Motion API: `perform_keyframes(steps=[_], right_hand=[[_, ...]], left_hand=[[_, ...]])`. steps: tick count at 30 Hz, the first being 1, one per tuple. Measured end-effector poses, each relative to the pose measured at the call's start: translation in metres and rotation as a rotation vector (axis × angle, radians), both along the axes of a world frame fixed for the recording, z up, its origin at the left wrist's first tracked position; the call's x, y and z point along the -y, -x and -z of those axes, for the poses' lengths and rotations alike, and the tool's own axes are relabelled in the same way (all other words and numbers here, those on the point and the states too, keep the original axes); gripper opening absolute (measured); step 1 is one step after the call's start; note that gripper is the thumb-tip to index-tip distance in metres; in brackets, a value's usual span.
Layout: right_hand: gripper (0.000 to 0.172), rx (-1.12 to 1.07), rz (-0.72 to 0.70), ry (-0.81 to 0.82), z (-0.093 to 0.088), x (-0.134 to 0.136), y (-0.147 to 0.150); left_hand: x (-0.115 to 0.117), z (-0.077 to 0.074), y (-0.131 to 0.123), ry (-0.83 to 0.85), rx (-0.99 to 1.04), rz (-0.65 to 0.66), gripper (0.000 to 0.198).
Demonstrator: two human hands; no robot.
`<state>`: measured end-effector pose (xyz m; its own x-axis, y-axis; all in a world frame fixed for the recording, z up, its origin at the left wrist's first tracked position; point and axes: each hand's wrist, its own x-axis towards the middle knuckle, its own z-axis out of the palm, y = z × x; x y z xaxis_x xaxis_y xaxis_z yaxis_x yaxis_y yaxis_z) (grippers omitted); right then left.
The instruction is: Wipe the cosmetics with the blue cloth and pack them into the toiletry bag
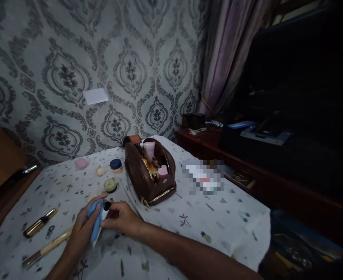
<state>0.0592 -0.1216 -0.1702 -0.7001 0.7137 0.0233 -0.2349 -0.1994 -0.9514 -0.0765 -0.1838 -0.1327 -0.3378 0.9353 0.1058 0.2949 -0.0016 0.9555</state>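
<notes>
At the lower left of centre, the left hand [82, 224] grips a blue cloth [93, 232], its thumb pressed flat over the folds and its fingers bent round the far side, partly hidden. The right hand [125, 220] meets it from the right; thumb and forefinger pinch a white tube [104, 214] with a black cap [107, 205], the remaining fingers curled and not fully visible. The tube lies tilted between the two hands, against the cloth, above the tabletop [165, 249]. At the lower left of the frame, a pale stick [50, 245] with a brown end lies aslant, its upper end passing behind the left hand. Just above it rests a gold tube [40, 223]. Beyond the hands stands a green jar [110, 185]; farther back, a blue-lidded jar [116, 166], a small cream item [100, 170] and a pink item [81, 163] form a loose row. At frame centre, a brown bag [138, 181] stands unzipped, a pink tube [149, 149] upright among its contents. Right of it lies a pixelated object, identity undetermined. In the background, a white paper [95, 96] shows against the patterned wall [142, 35]; a mauve curtain [222, 58] hangs at upper right.
</notes>
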Motion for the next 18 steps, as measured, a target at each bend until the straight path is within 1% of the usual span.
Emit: perform_keyframes(steps=[2,4,8,11,13,15,18], right_hand=[[0.058,-0.02,-0.007,0.029,0.0,0.0,0.001],[0.058,-0.038,0.018,0.042,-0.001,-0.002,0.002],[0.056,-0.108,0.149,0.043,-0.008,-0.004,0.001],[0.055,-0.143,0.232,0.008,-0.018,-0.004,-0.003],[0.053,-0.145,0.229,-0.018,-0.026,-0.003,-0.006],[0.052,-0.154,0.191,-0.051,-0.034,-0.002,-0.012],[0.047,-0.208,0.157,-0.096,-0.047,0.002,-0.025]], left_hand=[[0.0,-0.004,-0.003,0.013,-0.026,-0.004,0.06],[0.0,-0.007,-0.003,0.02,-0.039,-0.008,0.062],[0.004,-0.007,0.005,0.071,-0.04,-0.017,0.059],[0.011,-0.005,0.01,0.122,0.042,-0.029,0.057],[0.016,-0.006,0.011,0.135,0.139,-0.031,0.057],[0.019,-0.009,0.01,0.14,0.209,-0.034,0.056],[0.02,-0.017,0.008,0.143,0.216,-0.051,0.056]])
